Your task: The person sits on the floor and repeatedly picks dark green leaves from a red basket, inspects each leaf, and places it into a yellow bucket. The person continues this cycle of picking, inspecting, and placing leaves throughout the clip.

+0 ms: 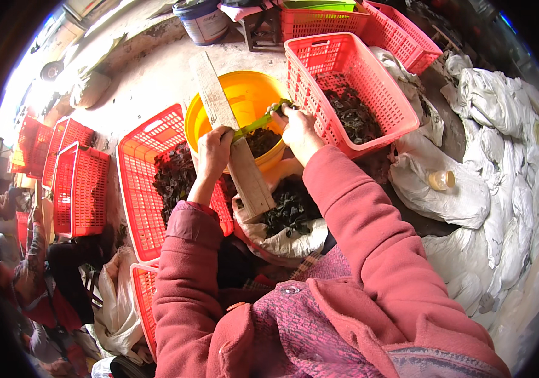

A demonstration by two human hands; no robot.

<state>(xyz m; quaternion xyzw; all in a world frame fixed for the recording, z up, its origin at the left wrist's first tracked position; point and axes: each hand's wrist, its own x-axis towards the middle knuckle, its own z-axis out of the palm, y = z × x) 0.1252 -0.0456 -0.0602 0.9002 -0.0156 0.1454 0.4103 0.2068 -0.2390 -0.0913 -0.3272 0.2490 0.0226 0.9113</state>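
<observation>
A pale wooden board [215, 97] lies across a yellow plastic tub [255, 85], which has dark leafy matter [263, 141] in it. My left hand [215, 149] rests at the board's left edge, its fingers closed on one end of a flat green strip [256, 124], perhaps a plant stem. My right hand [300, 130] is over the tub's right rim and grips the strip's other end, where darker green leaf shows. The strip passes over the board. Below the tub, a white woven sack [307, 242] holds dark green leaves [290, 208].
Red plastic crates with dark leaves stand left [139, 189] and right [392, 94] of the tub. More crates [85, 189] are at the far left, near other people. A labelled bucket [202, 23] is at the back. White sacks [439, 189] and a small jar [441, 180] lie right.
</observation>
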